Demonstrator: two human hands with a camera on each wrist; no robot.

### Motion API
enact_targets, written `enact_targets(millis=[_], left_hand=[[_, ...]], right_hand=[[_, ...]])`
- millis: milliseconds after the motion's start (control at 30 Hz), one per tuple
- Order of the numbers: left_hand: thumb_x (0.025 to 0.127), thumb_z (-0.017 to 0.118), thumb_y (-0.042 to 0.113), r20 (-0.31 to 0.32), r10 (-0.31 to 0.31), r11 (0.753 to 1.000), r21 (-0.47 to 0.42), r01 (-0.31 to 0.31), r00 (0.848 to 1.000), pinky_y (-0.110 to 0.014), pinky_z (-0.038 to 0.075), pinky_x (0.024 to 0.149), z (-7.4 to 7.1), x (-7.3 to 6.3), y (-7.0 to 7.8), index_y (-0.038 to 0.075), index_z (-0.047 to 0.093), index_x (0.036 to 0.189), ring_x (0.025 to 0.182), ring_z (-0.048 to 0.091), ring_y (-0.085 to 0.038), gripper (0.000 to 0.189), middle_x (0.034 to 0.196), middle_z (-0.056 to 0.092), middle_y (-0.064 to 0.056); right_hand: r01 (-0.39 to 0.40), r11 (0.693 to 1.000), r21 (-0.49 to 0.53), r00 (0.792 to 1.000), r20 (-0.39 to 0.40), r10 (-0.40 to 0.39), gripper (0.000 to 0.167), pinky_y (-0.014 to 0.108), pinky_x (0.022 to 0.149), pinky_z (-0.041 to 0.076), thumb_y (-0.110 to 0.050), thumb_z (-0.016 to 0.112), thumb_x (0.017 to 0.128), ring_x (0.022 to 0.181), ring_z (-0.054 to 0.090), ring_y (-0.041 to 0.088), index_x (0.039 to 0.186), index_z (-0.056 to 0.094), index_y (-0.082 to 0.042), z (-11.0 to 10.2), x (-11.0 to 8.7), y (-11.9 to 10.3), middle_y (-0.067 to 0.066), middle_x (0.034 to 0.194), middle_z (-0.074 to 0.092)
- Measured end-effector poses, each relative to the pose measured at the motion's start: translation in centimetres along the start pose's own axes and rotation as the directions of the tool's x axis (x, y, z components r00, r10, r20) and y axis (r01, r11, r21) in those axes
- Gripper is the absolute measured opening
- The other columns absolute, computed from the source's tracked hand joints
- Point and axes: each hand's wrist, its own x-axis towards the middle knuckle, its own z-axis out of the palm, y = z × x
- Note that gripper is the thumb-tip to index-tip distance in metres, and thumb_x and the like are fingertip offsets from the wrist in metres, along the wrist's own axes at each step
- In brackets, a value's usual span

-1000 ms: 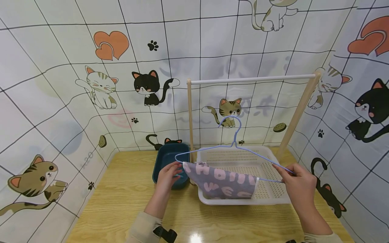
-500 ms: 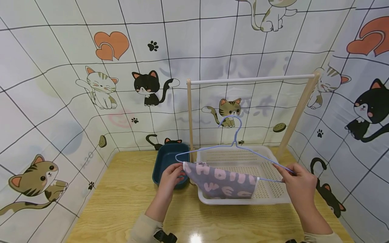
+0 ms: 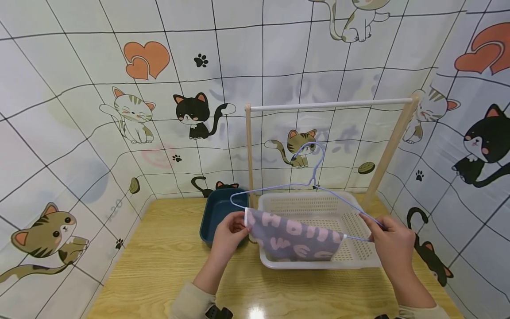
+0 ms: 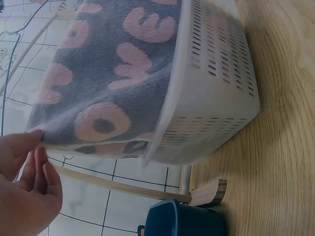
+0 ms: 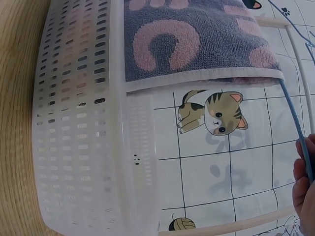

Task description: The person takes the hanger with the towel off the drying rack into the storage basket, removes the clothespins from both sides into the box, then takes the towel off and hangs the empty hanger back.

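Observation:
A grey towel (image 3: 295, 237) with pink letters and white edging hangs folded over the lower bar of a blue wire hanger (image 3: 313, 179). My left hand (image 3: 229, 232) pinches the towel's upper left corner between thumb and fingers, as the left wrist view also shows at the towel (image 4: 118, 83). My right hand (image 3: 392, 239) grips the hanger's right end, fingers curled round the wire. The hanger's hook points up, below the rack's rail. In the right wrist view the towel (image 5: 206, 49) ends short of my right hand (image 5: 306, 191), leaving bare wire between.
Under the towel stands a white perforated basket (image 3: 318, 265) on the wooden table (image 3: 159, 266). Behind rises a rack with wooden posts (image 3: 388, 150) and a white rail (image 3: 330, 105). A dark blue bin (image 3: 211, 221) sits left of the basket, against the cat-print backdrop.
My left hand has shifted slightly right and now pinches the towel's corner, drawing the towel a little right along the bar. The hanger's hook has risen and moved slightly right.

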Motion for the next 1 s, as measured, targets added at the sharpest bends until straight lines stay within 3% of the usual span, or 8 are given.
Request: enact_targets(millis=[167,433,567,700,800,867,1000], left_hand=[[0.086,0.074,0.006,-0.058,0.045,0.995,0.093,-0.040,0.997,-0.024,0.050,0.070,0.1,-0.2,0.1,0.004,0.071,0.102,0.081,0.057,-0.017,0.017,0.090,0.064,-0.003],[0.082,0.076,0.001,-0.108,0.199,0.980,0.005,-0.199,0.974,-0.023,0.051,0.080,0.1,-0.5,0.3,0.004,0.070,0.084,0.094,0.058,-0.022,0.007,0.104,0.060,-0.007],[0.079,0.078,-0.001,-0.114,0.241,0.970,0.019,-0.240,0.964,-0.017,0.046,0.085,0.2,-0.7,0.9,0.002,0.068,0.078,0.106,0.055,-0.027,0.010,0.116,0.055,-0.012],[0.078,0.077,-0.006,-0.101,0.299,0.954,0.066,-0.294,0.949,-0.017,0.043,0.090,0.1,-1.4,2.9,-0.001,0.066,0.075,0.115,0.051,-0.032,0.013,0.123,0.055,-0.018],[0.077,0.076,-0.008,-0.084,0.358,0.931,0.107,-0.349,0.930,-0.017,0.039,0.095,0.0,-2.0,4.3,-0.001,0.064,0.076,0.120,0.049,-0.035,0.014,0.128,0.057,-0.019],[0.077,0.076,-0.009,-0.067,0.388,0.918,0.112,-0.380,0.919,-0.019,0.036,0.099,0.0,-2.1,4.5,-0.001,0.064,0.076,0.123,0.047,-0.037,0.015,0.129,0.058,-0.019],[0.080,0.073,-0.011,0.013,0.418,0.906,0.070,-0.418,0.908,-0.041,0.034,0.106,0.0,-2.1,4.6,0.000,0.059,0.080,0.127,0.043,-0.040,0.018,0.130,0.059,-0.020]], right_hand=[[-0.060,0.998,0.021,0.998,0.037,0.060,0.029,0.023,0.040,0.027,-0.025,0.079,0.084,0.038,0.038,0.008,0.061,0.068,-0.011,0.0,-0.2,-0.2,-0.003,0.047,0.054],[-0.082,0.997,0.007,0.997,0.008,0.082,0.026,0.025,0.040,0.023,-0.025,0.080,0.082,0.038,0.036,0.007,0.062,0.071,-0.011,-0.1,-0.1,-0.2,-0.003,0.050,0.057],[-0.029,0.999,-0.017,0.999,-0.023,0.028,0.027,0.022,0.046,0.026,-0.021,0.082,0.081,0.051,0.040,0.004,0.060,0.070,-0.010,-0.1,0.0,-0.1,-0.003,0.057,0.059],[0.026,0.999,-0.020,0.999,-0.038,-0.027,0.023,0.019,0.051,0.029,-0.016,0.082,0.080,0.062,0.043,0.000,0.062,0.073,-0.006,0.0,0.0,0.0,-0.005,0.060,0.059],[0.006,1.000,-0.005,1.000,-0.023,-0.006,0.019,0.020,0.046,0.029,-0.019,0.081,0.082,0.057,0.046,-0.002,0.070,0.076,-0.006,0.0,-0.1,0.0,-0.008,0.060,0.061],[-0.004,1.000,-0.006,1.000,-0.015,0.004,0.019,0.021,0.043,0.028,-0.021,0.080,0.083,0.055,0.047,-0.003,0.073,0.077,-0.006,-0.1,0.0,-0.1,-0.008,0.061,0.062],[-0.039,0.999,-0.013,0.999,-0.005,0.039,0.019,0.023,0.041,0.026,-0.023,0.079,0.084,0.052,0.048,-0.002,0.076,0.078,-0.006,-0.1,0.0,-0.1,-0.004,0.062,0.065]])
